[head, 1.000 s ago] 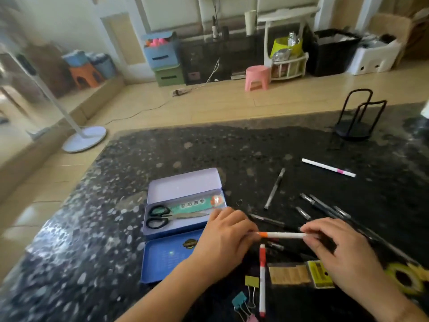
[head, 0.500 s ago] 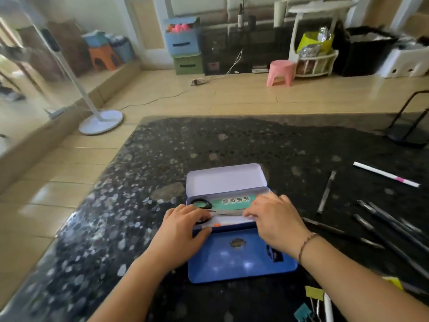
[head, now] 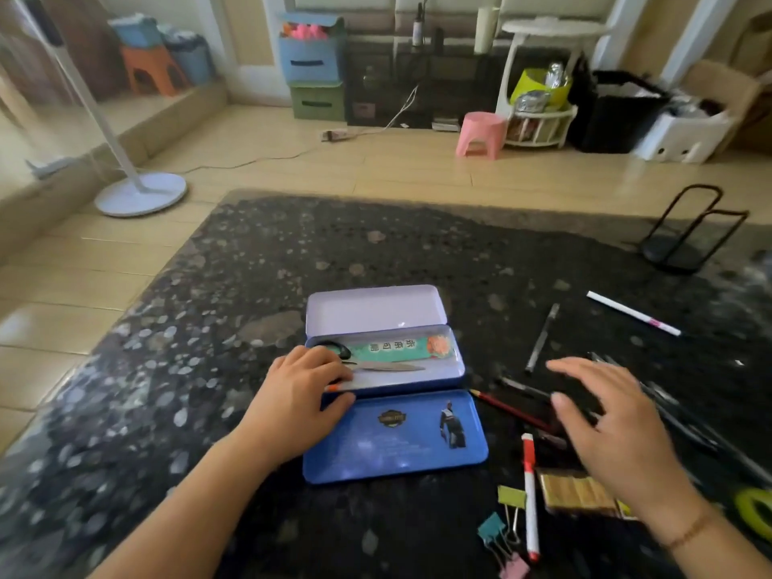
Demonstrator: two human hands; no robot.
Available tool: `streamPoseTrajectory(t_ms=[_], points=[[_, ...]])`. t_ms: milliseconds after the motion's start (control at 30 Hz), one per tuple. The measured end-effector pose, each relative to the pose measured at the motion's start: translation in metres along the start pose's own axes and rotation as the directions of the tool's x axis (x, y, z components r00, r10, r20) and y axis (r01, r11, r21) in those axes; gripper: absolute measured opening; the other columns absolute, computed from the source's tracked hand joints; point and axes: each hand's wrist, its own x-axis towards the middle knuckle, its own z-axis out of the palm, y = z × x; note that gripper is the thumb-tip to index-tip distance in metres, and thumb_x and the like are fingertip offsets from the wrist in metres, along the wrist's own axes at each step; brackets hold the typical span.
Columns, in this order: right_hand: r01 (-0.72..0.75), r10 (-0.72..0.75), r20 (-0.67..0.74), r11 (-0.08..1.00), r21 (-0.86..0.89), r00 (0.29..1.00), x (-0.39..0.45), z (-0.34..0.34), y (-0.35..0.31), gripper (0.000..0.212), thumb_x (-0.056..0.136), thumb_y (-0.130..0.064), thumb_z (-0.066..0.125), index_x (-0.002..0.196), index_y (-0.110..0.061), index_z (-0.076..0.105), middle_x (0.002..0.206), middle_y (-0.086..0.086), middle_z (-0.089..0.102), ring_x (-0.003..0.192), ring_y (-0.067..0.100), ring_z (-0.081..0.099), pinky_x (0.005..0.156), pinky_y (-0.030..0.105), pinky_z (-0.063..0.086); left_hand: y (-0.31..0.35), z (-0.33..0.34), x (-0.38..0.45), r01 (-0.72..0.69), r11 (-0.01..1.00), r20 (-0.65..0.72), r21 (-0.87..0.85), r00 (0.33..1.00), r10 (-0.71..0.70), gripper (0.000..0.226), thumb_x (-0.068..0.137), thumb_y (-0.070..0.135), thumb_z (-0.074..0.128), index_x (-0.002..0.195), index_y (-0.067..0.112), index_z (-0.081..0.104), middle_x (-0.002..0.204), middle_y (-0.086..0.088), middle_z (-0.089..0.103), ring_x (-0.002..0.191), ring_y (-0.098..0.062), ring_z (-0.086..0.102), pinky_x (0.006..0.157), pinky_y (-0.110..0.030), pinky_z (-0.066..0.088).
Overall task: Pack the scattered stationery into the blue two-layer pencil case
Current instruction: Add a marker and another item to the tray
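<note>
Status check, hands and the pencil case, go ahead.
Left hand on case edge, touching white pen. Right hand open, over loose pens. Nothing blocking.

Blue pencil case open (scissors inside).
</note>
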Motion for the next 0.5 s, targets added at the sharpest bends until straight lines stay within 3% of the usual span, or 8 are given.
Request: streamPoseTrajectory(t_ms=[167, 267, 400, 500], points=[[-0.359, 0.325, -0.239, 0.926, -0.116, 0.915, -0.030, -0.056, 0.065, 0.023, 0.081, -0.003, 0.069, 0.103, -0.011, 0.070, 0.100, 0.010, 0.069, 0.096, 0.031, 0.058, 0.090, 0.046, 0.048, 0.007, 0.004, -0.001, 0.012, 0.991, -0.018, 0.134, 1.000, -0.009, 0.041, 0.080, 0.054, 0.041, 0.094, 0.030, 0.072, 0.104, 0.007, 0.061, 0.101, -0.023, 0.051, 0.083, -0.046, 0.041], [-0.453, 0.431, -0.242, 0.890, -0.043, 0.869, -0.041, -0.078, 0.085, 0.023, 0.080, -0.003, 0.069, 0.100, -0.015, 0.070, 0.094, 0.008, 0.070, 0.086, 0.029, 0.059, 0.082, 0.032, 0.047, 0.012, 0.005, -0.002, 0.020, 0.986, -0.048, 0.164, 0.999, -0.012, 0.044, 0.079, 0.055, 0.042, 0.093, 0.028, 0.073, 0.103, 0.005, 0.061, 0.100, -0.026, 0.050, 0.080, -0.049, 0.041], [-0.388, 0.361, -0.167, 0.904, -0.178, 0.917, -0.054, -0.094, 0.095, 0.020, 0.076, -0.004, 0.074, 0.089, -0.020, 0.072, 0.083, -0.004, 0.065, 0.080, 0.021, 0.053, 0.072, 0.030, 0.040, 0.037, 0.009, 0.002, 0.030, 0.996, -0.163, 0.089, 0.987, -0.015, 0.043, 0.081, 0.052, 0.047, 0.095, 0.022, 0.073, 0.103, 0.001, 0.063, 0.098, -0.030, 0.054, 0.081, -0.050, 0.044], [-0.238, 0.274, 0.093, 0.929, -0.283, 0.957, -0.066, -0.092, 0.095, 0.018, 0.076, -0.017, 0.076, 0.086, -0.032, 0.071, 0.086, -0.017, 0.062, 0.084, 0.011, 0.051, 0.075, 0.030, 0.045, 0.093, 0.017, 0.012, -0.130, 0.991, -0.182, -0.035, 0.976, 0.122, 0.035, 0.084, 0.045, 0.051, 0.096, 0.020, 0.072, 0.098, 0.002, 0.064, 0.092, -0.027, 0.057, 0.081, -0.042, 0.045]])
